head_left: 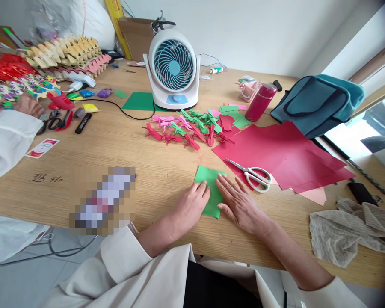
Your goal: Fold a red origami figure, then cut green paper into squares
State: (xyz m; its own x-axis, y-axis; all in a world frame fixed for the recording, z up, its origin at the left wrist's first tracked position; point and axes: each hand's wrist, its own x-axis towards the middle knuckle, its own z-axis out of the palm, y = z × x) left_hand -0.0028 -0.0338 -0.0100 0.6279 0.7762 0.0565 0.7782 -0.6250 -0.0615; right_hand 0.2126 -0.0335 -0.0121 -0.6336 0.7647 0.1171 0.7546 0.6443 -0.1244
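Note:
A green sheet of paper (214, 194) lies flat on the wooden table (122, 149) in front of me. My left hand (192, 199) rests on its left side, the fingers bent and close together with the tips on the paper. On its right edge lies my right hand (240, 203), flat with the fingers spread. White-handled scissors (258, 179) sit just beyond my right hand, partly over large red sheets (276, 147). Behind the green sheet is a group of small folded paper figures in red (191, 141), green (208, 119) and pink (163, 121).
A white fan (174, 66) stands at the back centre. To its right are a red bottle (261, 102) and a teal bag (321, 102). A cloth (343, 231) lies at the right edge. Another person's hands (27, 105) are at the far left, near small scissors (54, 119).

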